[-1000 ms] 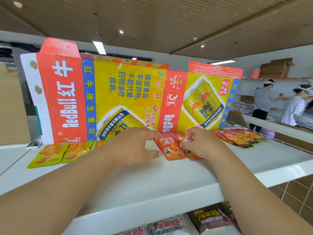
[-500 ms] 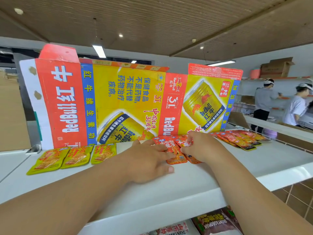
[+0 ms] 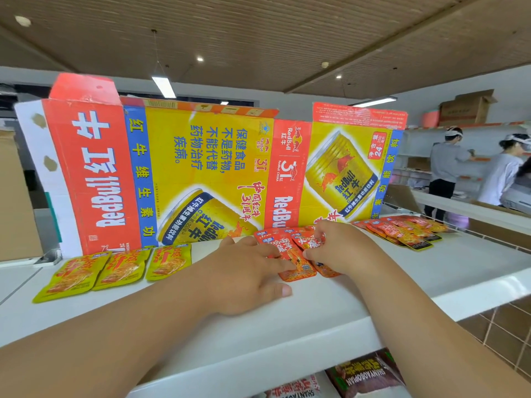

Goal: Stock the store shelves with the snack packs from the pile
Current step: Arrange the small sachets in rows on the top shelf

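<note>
Yellow packs lie stocked before the carton. Red packs are being arranged: pinched by the right hand, pressed by the flat left hand.

A flattened carton walls off the back; bare shelf lies open before the far-right packs.

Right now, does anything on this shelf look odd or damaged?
Yes. The flattened Red Bull carton standing behind the snack packs has its lettering turned sideways, and its white left edge shows torn patches.
</note>
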Demonstrator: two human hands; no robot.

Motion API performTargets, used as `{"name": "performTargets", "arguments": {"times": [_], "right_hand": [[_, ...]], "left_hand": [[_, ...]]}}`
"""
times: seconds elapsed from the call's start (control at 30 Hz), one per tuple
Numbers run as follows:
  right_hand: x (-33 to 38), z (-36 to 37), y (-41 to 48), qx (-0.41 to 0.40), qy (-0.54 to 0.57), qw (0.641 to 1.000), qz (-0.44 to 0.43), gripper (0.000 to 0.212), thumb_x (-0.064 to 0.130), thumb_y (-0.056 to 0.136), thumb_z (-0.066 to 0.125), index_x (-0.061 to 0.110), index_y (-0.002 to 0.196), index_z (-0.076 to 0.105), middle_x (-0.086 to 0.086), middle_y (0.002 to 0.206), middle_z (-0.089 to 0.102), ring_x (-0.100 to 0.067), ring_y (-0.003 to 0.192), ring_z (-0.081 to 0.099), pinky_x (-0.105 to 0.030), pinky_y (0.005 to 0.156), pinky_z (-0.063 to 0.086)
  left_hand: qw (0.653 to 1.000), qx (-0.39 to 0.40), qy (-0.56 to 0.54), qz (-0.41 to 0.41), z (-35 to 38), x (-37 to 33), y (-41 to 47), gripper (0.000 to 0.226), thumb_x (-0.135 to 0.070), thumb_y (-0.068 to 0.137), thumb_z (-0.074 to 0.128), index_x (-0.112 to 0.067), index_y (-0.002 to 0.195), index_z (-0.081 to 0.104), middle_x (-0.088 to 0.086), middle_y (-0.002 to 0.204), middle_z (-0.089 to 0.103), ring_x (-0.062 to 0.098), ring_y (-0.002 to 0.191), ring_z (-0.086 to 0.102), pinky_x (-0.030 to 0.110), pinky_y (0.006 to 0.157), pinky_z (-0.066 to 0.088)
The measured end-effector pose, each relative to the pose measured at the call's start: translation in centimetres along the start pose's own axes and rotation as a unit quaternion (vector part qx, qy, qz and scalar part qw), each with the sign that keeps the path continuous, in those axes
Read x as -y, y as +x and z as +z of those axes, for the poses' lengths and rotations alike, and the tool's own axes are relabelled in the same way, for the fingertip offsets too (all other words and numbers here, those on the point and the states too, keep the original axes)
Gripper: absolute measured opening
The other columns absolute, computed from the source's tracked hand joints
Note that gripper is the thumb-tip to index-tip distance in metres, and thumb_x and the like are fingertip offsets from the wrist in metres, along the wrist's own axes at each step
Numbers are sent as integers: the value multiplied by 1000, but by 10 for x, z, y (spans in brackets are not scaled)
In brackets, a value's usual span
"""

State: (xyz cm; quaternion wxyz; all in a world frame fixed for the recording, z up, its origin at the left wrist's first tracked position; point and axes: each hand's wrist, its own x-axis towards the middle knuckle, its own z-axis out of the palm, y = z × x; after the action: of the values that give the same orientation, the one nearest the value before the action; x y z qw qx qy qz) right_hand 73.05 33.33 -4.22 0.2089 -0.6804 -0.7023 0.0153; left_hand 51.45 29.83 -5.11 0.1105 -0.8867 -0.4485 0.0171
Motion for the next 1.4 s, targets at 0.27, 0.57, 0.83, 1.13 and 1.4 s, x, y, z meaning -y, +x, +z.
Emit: {"name": "performTargets", "arguments": {"times": [0.27, 0.57, 0.83, 1.13, 1.4], "right_hand": [[-1, 0, 0, -24, -3, 1000, -8, 36, 53, 86, 67, 22, 102, 56, 2, 93, 57, -21, 89, 56, -33, 69, 43], [6, -7, -2, -96, 62, 992, -58, 34, 49, 87, 66, 22, 106, 59, 0, 105, 59, -22, 91, 57, -33, 70, 46], [70, -38, 1, -38, 103, 958, -264, 29, 47, 89, 68, 31, 112, 60, 6, 112, 58, -17, 89, 57, -34, 78, 49], [201, -31, -23, 36, 152, 910, -384, 25, 48, 87, 70, 36, 107, 61, 7, 114, 61, -21, 85, 65, -36, 78, 55], [329, 5, -83, 103, 80, 873, -470, 23, 45, 85, 69, 34, 104, 62, 5, 108, 62, -19, 96, 61, -36, 88, 53]], "left_hand": [[999, -14, -16, -24, -2, 7, -1, 65, -78, 94, 24, -55, 153, 16, -14, 162, 24, 21, 145, 23, 52, 116, 22], [992, -89, -66, -67, -14, 36, -15, 64, -75, 88, 41, -53, 148, 36, -17, 145, 50, 18, 131, 45, 43, 110, 39], [957, -183, -107, -197, -29, 52, -72, 51, -62, 89, 62, -47, 137, 53, -14, 135, 59, 12, 121, 54, 35, 100, 48], [909, -174, -27, -378, -34, 77, -205, 60, -63, 82, 59, -43, 138, 54, -12, 129, 64, 16, 114, 59, 33, 95, 49], [866, -170, -23, -470, -10, 125, -343, 53, -52, 88, 66, -42, 139, 54, -15, 135, 60, 6, 122, 55, 24, 100, 42]]}}
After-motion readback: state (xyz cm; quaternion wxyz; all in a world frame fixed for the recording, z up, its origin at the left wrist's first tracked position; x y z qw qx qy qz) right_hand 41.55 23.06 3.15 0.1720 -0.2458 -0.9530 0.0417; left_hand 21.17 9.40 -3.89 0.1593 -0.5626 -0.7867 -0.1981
